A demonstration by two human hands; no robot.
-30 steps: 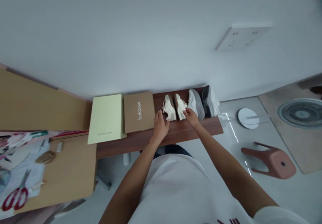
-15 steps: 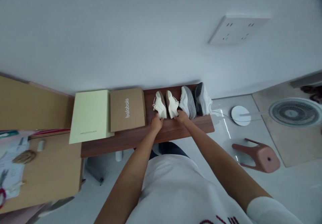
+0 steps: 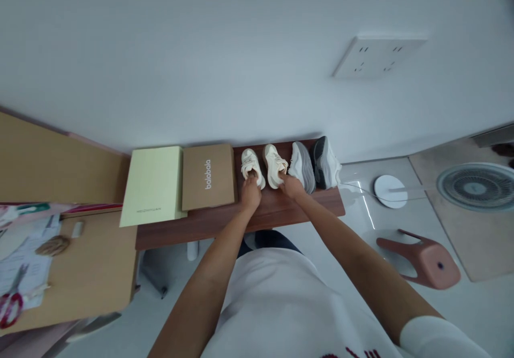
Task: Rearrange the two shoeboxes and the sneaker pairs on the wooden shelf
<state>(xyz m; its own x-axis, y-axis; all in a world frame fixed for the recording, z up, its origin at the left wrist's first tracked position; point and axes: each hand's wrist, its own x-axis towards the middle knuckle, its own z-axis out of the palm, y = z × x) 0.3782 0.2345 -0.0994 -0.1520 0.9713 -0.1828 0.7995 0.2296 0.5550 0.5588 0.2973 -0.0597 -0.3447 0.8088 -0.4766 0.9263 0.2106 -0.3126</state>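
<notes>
Two cream sneakers stand side by side on a narrow dark wooden bench (image 3: 201,228), toes toward the wall. My left hand (image 3: 250,193) grips the heel of the left cream sneaker (image 3: 249,161), fingers partly inside its opening. On the right cream sneaker (image 3: 273,159), my right hand (image 3: 291,185) is closed at the heel opening. Just right of it, a grey-and-white sneaker (image 3: 302,166) lies on its side. A white sneaker with a dark sole (image 3: 327,164) lies beside that one, also on its side.
A brown shoebox (image 3: 209,181) and a pale yellow box (image 3: 152,184) sit on the bench's left part. Farther left is a cardboard-coloured table (image 3: 94,261) with red-handled scissors (image 3: 11,307). A pink stool (image 3: 436,264) and a fan (image 3: 476,186) stand on the right.
Both hands reached the cream sneakers and closed on their heels. The sneakers turned from lying on their sides to upright, with their openings now showing.
</notes>
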